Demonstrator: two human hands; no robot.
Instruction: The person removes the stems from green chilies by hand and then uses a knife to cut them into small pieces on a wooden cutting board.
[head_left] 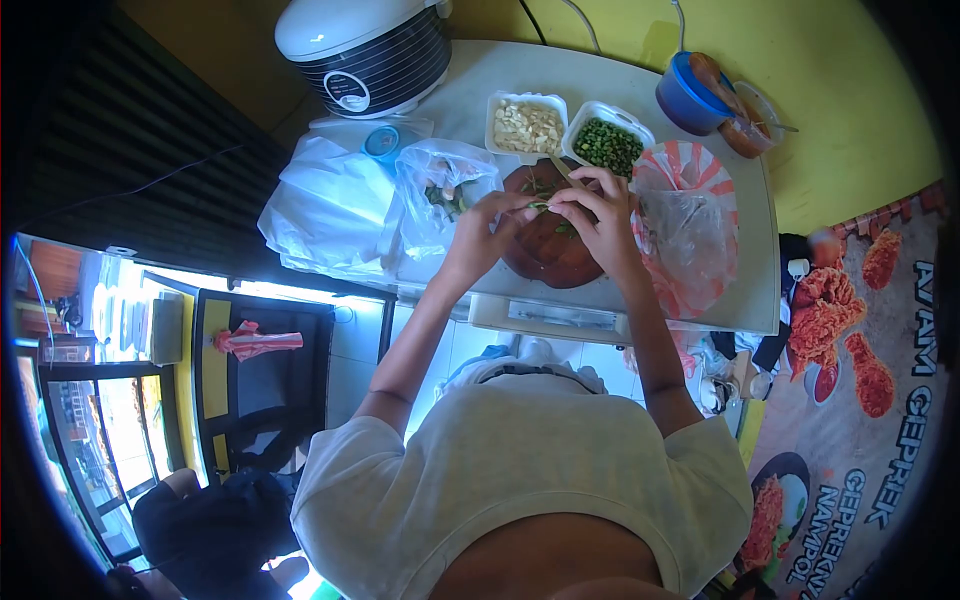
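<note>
My left hand (490, 222) and my right hand (598, 212) meet over a round dark wooden cutting board (545, 262) on the white table (720, 300). Between their fingertips they pinch a thin green bean (541, 206). My right hand also grips a knife (568, 175) whose blade points away towards the tubs. A few green bits lie on the board. Behind the board stand a white tub of chopped green pieces (606, 145) and a white tub of pale slices (526, 126).
A clear plastic bag with greens (440, 190) lies left of the board, white bags (330, 205) beyond it. A red-striped plastic bag (690, 220) lies right. A rice cooker (365, 50) stands at the back left, a blue container (690, 95) at the back right.
</note>
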